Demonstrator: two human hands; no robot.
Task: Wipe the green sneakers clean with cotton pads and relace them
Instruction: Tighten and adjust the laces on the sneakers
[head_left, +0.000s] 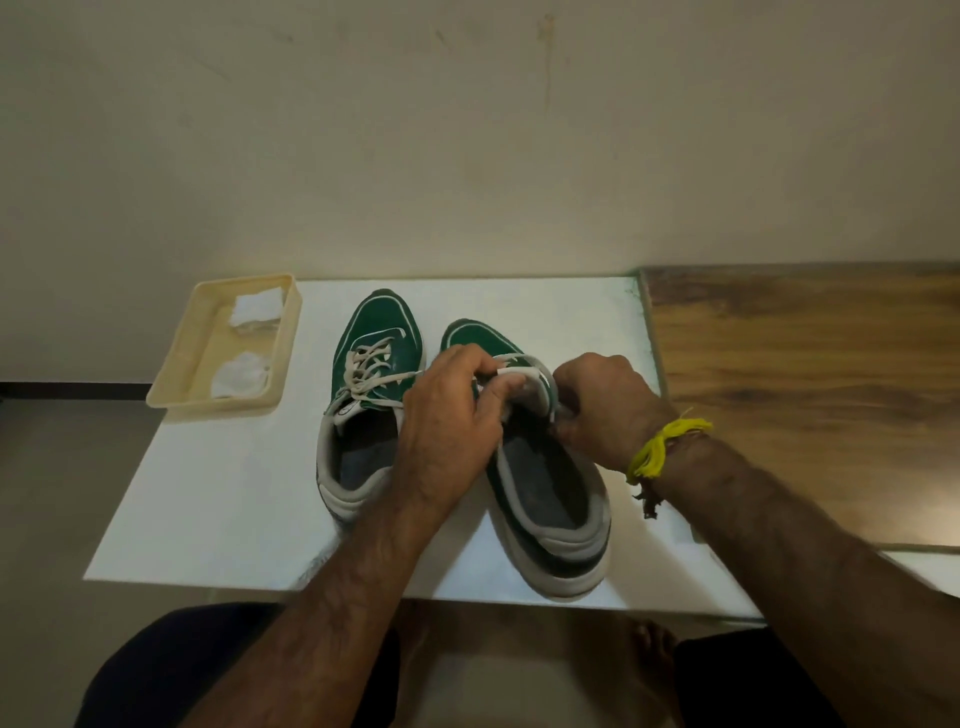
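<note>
Two green sneakers stand side by side on a white table (218, 493), toes pointing away from me. The left sneaker (371, 400) carries loosely threaded white laces. Over the tongue area of the right sneaker (550, 499) both my hands are at work. My left hand (452, 421) has its fingers curled and pinches the white tongue or lace at the front. At the shoe's right edge my right hand (605, 410) pinches a bit of white lace. The right sneaker's eyelets are hidden under my hands.
A cream plastic tray (171, 382) holding white cotton pads (241, 374) sits at the table's back left corner. A wooden surface (810, 384) adjoins the table on the right. A wall rises behind. My knees and a bare foot show below the table's front edge.
</note>
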